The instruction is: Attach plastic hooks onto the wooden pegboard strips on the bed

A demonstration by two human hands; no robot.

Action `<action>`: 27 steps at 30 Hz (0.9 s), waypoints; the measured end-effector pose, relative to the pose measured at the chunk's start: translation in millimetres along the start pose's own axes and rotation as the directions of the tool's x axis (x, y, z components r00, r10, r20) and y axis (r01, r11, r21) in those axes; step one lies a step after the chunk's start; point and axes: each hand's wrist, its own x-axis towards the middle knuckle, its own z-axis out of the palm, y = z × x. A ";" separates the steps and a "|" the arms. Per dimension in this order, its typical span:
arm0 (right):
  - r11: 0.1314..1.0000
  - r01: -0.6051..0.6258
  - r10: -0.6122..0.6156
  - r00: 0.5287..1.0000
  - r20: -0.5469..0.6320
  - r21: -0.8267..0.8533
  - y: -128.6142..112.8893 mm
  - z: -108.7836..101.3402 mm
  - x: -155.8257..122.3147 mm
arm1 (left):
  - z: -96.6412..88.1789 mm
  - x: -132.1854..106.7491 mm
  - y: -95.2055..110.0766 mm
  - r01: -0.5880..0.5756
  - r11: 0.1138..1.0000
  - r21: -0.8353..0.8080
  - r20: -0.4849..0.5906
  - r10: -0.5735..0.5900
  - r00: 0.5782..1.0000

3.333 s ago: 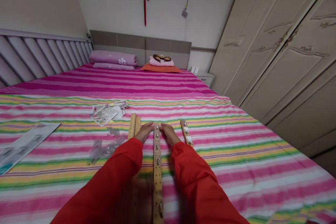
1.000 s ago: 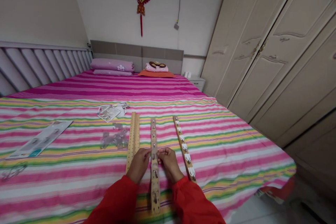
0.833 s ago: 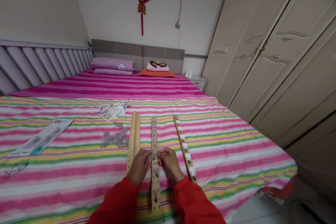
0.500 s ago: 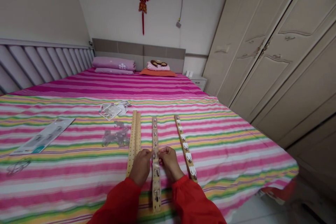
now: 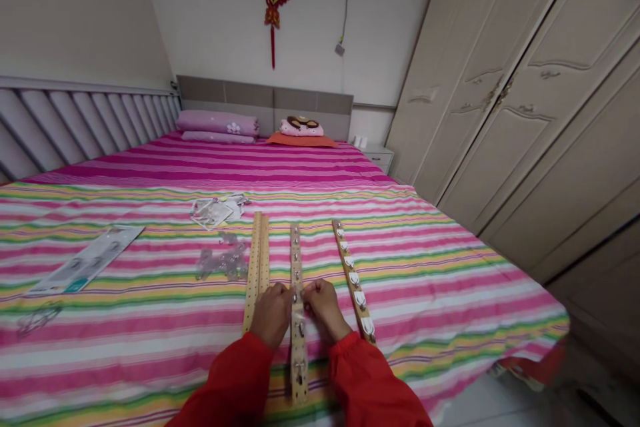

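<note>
Three perforated wooden strips lie side by side on the striped bedspread. My left hand and my right hand meet over the middle strip, fingers pinched together on a small clear hook at its centre. The middle strip carries several metal hooks. To the right lies a strip with white hooks. On the left, beside my left hand, lies a bare double strip. Both sleeves are red.
A pile of loose clear hooks lies left of the strips, with opened plastic packaging beyond it and a long card package further left. Pillows sit at the headboard. Wardrobe doors stand on the right.
Since the oldest frame both hands have moved from the far end of the middle strip back to its centre. Over the last second they stay pinched there, barely shifting.
</note>
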 end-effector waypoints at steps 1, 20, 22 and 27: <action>0.999 0.037 -0.037 0.999 -0.015 -0.038 0.9 -1.5 0.7 | -0.7 0.1 0.2 0.000 1.000 0.003 0.001 0.000 1.000; 0.995 0.096 -0.096 0.953 0.286 0.017 17.4 -4.6 11.0 | -3.4 14.7 -15.6 -0.013 1.000 0.013 0.047 0.012 0.999; 0.995 0.099 -0.104 0.949 0.299 0.030 19.3 -5.6 10.4 | -3.2 15.2 -17.1 -0.007 1.000 0.003 0.055 0.007 0.998; 0.995 0.086 -0.094 0.963 0.253 0.044 21.6 -9.4 6.8 | -1.7 16.0 -19.8 0.005 0.999 -0.048 0.056 -0.002 0.998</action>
